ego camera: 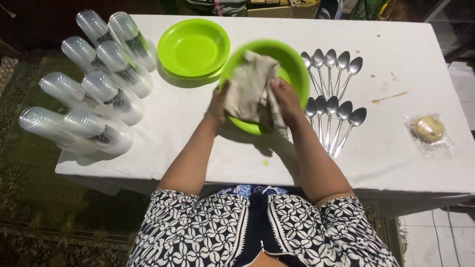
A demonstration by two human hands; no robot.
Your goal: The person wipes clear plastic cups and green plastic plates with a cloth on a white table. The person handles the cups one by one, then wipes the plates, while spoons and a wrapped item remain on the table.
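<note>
Fingers of my right hand (286, 99) press a beige cloth (251, 89) into the tilted green plastic bowl (292, 64); left hand (217, 105) grips the bowl's rim, thumb on the cloth. Bowl sits mid-table on the white tablecloth (396, 148), green bowl stack (194, 48) just behind-left, spoons (332, 106) right, clear cup stacks (94, 84) far left.

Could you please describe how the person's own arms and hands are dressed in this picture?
The left hand and right hand are bare, without gloves, rings or a watch visible. Both forearms are uncovered; short sleeves of a black-and-white floral patterned garment end above the elbows.
</note>
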